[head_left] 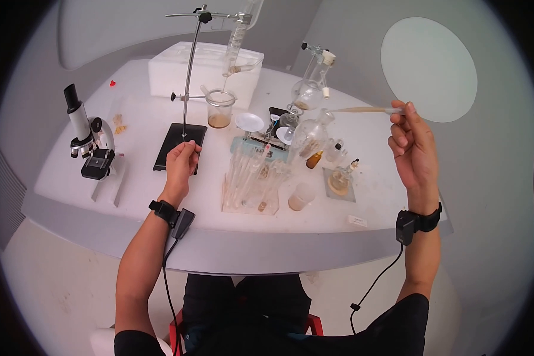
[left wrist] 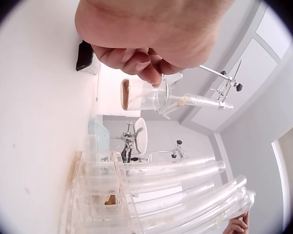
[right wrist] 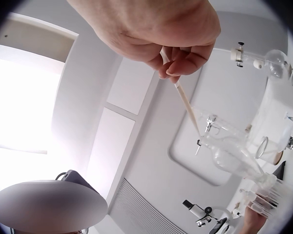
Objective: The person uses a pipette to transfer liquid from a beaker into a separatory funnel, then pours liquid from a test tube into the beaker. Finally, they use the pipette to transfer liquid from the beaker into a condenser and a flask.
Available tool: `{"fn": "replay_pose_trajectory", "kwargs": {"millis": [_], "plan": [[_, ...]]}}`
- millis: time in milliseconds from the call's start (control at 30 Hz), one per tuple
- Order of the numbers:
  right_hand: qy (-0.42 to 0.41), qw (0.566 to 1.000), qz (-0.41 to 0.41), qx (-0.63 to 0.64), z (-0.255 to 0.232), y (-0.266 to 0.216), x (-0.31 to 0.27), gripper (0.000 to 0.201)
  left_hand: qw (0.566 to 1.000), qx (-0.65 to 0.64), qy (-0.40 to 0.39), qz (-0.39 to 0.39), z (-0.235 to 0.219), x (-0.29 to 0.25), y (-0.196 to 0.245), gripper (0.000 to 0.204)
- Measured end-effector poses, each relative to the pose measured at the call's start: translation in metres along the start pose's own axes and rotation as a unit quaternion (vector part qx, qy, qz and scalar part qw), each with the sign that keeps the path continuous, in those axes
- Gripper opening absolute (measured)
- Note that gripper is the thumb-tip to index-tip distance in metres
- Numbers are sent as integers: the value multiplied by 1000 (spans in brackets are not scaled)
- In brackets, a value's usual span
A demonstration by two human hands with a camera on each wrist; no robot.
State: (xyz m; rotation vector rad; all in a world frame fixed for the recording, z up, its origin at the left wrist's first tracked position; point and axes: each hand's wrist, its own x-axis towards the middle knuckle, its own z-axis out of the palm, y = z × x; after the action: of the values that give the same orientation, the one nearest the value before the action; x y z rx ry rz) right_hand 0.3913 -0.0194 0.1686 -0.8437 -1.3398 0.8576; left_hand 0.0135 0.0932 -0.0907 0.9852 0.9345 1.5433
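My right hand (head_left: 415, 139) is raised at the right, pinching a slim tan stick (head_left: 362, 110) with a whitish section near the fingers. The stick's narrow end points left, close to the mouth of a clear glass flask (head_left: 311, 132); in the right wrist view its tip overlaps that neck. My left hand (head_left: 183, 161) is over the front of the black stand base (head_left: 163, 155), fingers loosely curled with nothing visible in them. In the left wrist view, a beaker with brown liquid (left wrist: 141, 95) appears beyond those fingers. A test tube rack (head_left: 249, 204) stands to their right.
A microscope (head_left: 92, 139) stands at left. The retort stand rod (head_left: 191, 71) holds glassware before a white foam box (head_left: 172, 68). A balance pan (head_left: 249, 122), an amber bottle (head_left: 314, 159), a small cup (head_left: 301, 196) and a spirit lamp (head_left: 340, 182) crowd the middle and right.
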Motion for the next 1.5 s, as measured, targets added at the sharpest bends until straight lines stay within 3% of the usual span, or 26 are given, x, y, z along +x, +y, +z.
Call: {"fn": "replay_pose_trajectory", "kwargs": {"millis": [1500], "plan": [[-9, 992, -56, -117, 9, -20, 1, 35, 1000, 1, -1, 3, -1, 2, -5, 28]]}}
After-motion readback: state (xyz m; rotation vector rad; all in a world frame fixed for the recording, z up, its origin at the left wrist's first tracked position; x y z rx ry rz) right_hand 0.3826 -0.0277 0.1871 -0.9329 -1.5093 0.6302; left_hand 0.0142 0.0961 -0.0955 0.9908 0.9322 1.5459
